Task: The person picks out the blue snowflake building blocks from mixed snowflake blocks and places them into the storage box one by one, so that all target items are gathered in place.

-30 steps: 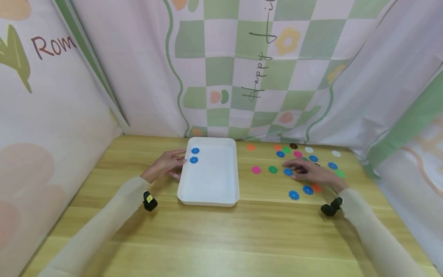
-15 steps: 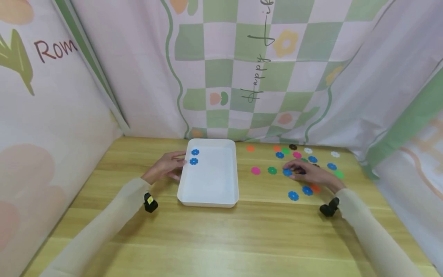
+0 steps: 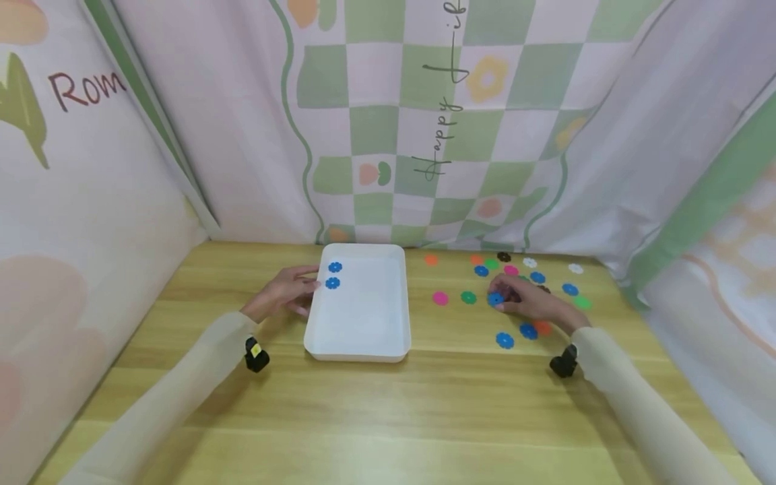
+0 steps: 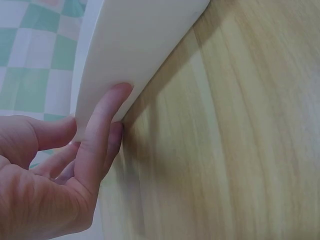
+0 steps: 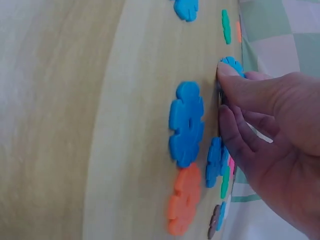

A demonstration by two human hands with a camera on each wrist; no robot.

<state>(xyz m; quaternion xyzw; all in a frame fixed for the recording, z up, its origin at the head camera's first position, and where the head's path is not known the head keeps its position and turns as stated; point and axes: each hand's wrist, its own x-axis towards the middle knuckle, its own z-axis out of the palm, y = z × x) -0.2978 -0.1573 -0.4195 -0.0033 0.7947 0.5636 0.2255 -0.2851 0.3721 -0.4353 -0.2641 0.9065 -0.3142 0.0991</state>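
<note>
Since the earlier frame, little had been moved: the blue flower piece [image 3: 496, 299] was still pinched at the fingertips of the right hand [image 3: 533, 304]. The white tray [image 3: 358, 340], holding two blue flowers [image 3: 333, 275], was touched by the left hand [image 3: 281, 292] with relaxed fingers. Pieces beyond the right hand were partly hidden.

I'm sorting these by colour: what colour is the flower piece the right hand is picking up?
Blue. The right hand pinches a blue flower piece; the head view shows it best.
</note>
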